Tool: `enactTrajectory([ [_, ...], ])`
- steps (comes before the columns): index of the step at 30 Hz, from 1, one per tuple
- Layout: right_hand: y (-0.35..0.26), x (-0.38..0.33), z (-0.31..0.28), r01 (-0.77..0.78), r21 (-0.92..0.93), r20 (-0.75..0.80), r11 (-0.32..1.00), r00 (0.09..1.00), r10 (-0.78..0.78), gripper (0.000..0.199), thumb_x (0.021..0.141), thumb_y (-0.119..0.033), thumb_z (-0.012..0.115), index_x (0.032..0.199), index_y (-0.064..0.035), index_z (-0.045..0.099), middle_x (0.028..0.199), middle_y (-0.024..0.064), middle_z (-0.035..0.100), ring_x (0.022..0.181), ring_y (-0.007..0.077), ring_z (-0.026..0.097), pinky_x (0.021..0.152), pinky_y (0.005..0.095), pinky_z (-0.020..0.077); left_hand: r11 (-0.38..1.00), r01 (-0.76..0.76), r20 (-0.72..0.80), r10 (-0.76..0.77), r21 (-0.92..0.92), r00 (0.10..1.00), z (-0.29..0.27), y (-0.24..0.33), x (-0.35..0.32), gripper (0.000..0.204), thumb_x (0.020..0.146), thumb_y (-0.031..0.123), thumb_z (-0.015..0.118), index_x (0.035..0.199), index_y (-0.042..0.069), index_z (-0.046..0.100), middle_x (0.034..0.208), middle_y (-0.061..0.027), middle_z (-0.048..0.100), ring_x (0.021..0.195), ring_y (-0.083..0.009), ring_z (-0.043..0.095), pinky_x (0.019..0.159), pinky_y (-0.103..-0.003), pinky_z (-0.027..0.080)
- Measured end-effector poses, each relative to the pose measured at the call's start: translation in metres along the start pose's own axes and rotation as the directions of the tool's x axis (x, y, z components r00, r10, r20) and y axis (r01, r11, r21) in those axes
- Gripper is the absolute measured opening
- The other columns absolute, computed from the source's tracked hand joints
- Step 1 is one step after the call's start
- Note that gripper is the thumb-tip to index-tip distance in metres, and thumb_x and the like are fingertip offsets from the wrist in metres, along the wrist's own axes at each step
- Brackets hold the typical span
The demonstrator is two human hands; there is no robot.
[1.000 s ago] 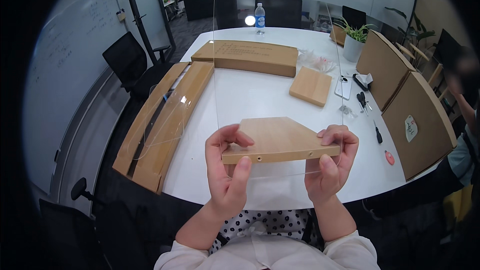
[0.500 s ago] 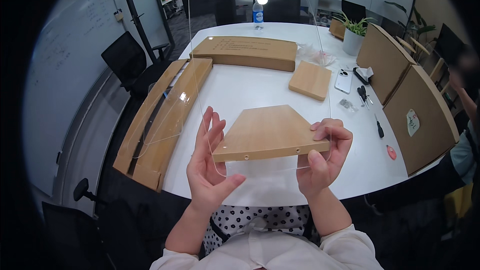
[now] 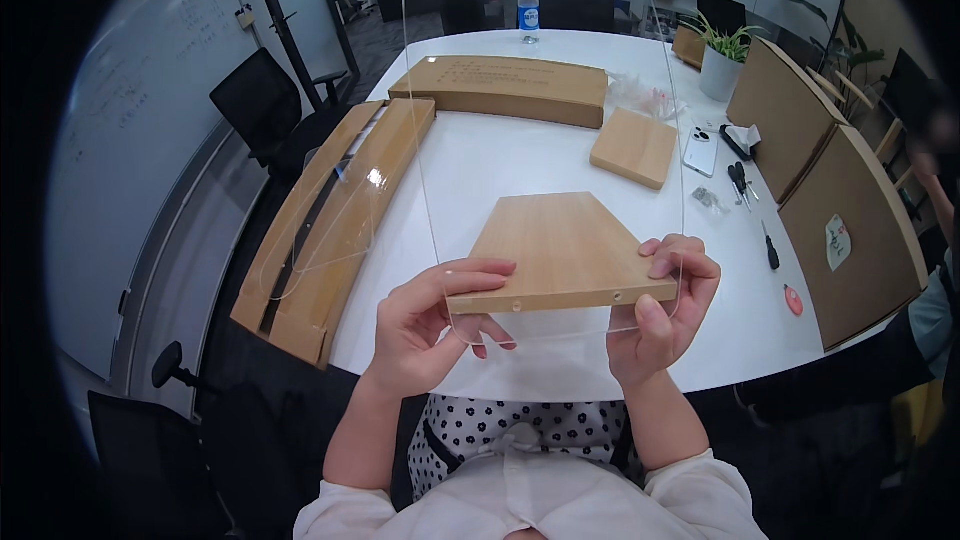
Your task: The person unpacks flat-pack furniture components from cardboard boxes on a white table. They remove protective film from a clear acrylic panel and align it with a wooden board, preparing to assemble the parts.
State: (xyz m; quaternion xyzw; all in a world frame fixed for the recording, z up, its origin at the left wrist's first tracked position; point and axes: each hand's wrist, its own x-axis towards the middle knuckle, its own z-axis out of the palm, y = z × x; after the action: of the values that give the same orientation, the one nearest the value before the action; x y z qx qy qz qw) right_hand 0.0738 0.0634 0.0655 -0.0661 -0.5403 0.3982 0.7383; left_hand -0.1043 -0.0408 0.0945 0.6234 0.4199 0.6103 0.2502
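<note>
A light wooden board (image 3: 565, 245), trapezoid-shaped with two holes in its near edge, is held up before me over the table. A large clear plastic panel (image 3: 545, 165) with rounded corners lies against it and stretches far beyond it. My left hand (image 3: 425, 325) closes round the board's left corner, fingers on its top and thumb below by the panel's edge. At the right corner, my right hand (image 3: 665, 310) grips board and panel together, its thumb at the near edge.
On the white table (image 3: 480, 155) lie a closed cardboard box (image 3: 500, 90), a long open carton (image 3: 365, 210), a square wooden board (image 3: 634, 147), a phone (image 3: 700, 152), screwdrivers (image 3: 770, 247) and a red item (image 3: 793, 300). Upright cardboard (image 3: 850, 230) stands right; a person sits beyond it.
My left hand has gone from spread fingers beside the board to closing over its left corner. Board and panel have shifted slightly right in view; my right hand keeps its grip.
</note>
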Motion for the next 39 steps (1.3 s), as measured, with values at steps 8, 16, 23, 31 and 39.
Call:
enactTrajectory([
  [8, 0.005, -0.005, -0.008, 0.001, -0.011, -0.003, 1.000, 1.000, -0.001, 0.047, 0.060, -0.007, 0.047, 0.106, -0.0011, 0.037, 0.092, 0.0105, 0.037, 0.088, 0.0195, 0.035, 0.093, 0.0367, 0.0301, 0.957, 0.146, 0.151, -0.110, -0.251, 0.982, 0.007, 0.008, 0.009, 0.027, 0.081, -0.014, 0.052, 0.107, -0.011, 0.057, 0.115, -0.0254, 0.057, 0.083, -0.0288, 0.069, 0.067, -0.028, 0.057],
  [16, -0.004, 0.002, -0.023, -0.143, -0.034, 0.170, 0.989, 0.974, 0.147, 0.044, 0.070, -0.004, 0.056, 0.110, -0.0024, 0.036, 0.101, 0.0099, 0.038, 0.088, 0.0165, 0.037, 0.087, 0.0312, 0.0318, 0.940, 0.129, 0.025, -0.128, -0.317, 0.991, 0.016, 0.001, 0.011, 0.016, 0.084, -0.011, 0.054, 0.100, -0.013, 0.058, 0.106, -0.0259, 0.060, 0.083, -0.0341, 0.068, 0.071, -0.036, 0.061],
  [23, -0.040, 0.014, -0.053, -0.292, -0.577, 0.307, 0.762, 0.788, 0.534, 0.025, 0.083, -0.010, 0.063, 0.105, -0.0018, 0.056, 0.111, 0.0106, 0.042, 0.098, 0.0157, 0.044, 0.087, 0.0304, 0.0388, 0.971, 0.067, -0.023, -0.074, -0.229, 0.997, 0.027, -0.027, 0.000, 0.013, 0.085, -0.012, 0.053, 0.095, -0.012, 0.059, 0.104, -0.0257, 0.060, 0.089, -0.0322, 0.066, 0.073, -0.037, 0.061],
  [31, -0.012, 0.018, -0.095, -0.654, -0.402, 0.333, 0.640, 0.547, 0.768, 0.029, 0.073, 0.001, 0.073, 0.101, 0.0034, 0.068, 0.125, 0.0166, 0.055, 0.091, 0.0138, 0.061, 0.077, 0.0242, 0.0513, 0.992, 0.095, 0.064, -0.090, -0.085, 0.994, 0.040, -0.069, -0.018, 0.017, 0.081, -0.012, 0.059, 0.096, -0.007, 0.062, 0.111, -0.0223, 0.060, 0.098, -0.0233, 0.063, 0.073, -0.029, 0.059],
  [39, 0.032, -0.021, -0.121, -0.673, -0.431, 0.338, 0.601, 0.497, 0.799, 0.028, 0.070, 0.002, 0.074, 0.098, 0.0019, 0.070, 0.124, 0.0140, 0.057, 0.091, 0.0123, 0.060, 0.076, 0.0232, 0.0508, 0.922, 0.348, 0.117, -0.370, 0.171, 0.922, 0.030, -0.105, -0.031, 0.030, 0.073, -0.004, 0.073, 0.102, 0.001, 0.069, 0.133, -0.0171, 0.050, 0.105, -0.0131, 0.058, 0.065, -0.017, 0.051],
])
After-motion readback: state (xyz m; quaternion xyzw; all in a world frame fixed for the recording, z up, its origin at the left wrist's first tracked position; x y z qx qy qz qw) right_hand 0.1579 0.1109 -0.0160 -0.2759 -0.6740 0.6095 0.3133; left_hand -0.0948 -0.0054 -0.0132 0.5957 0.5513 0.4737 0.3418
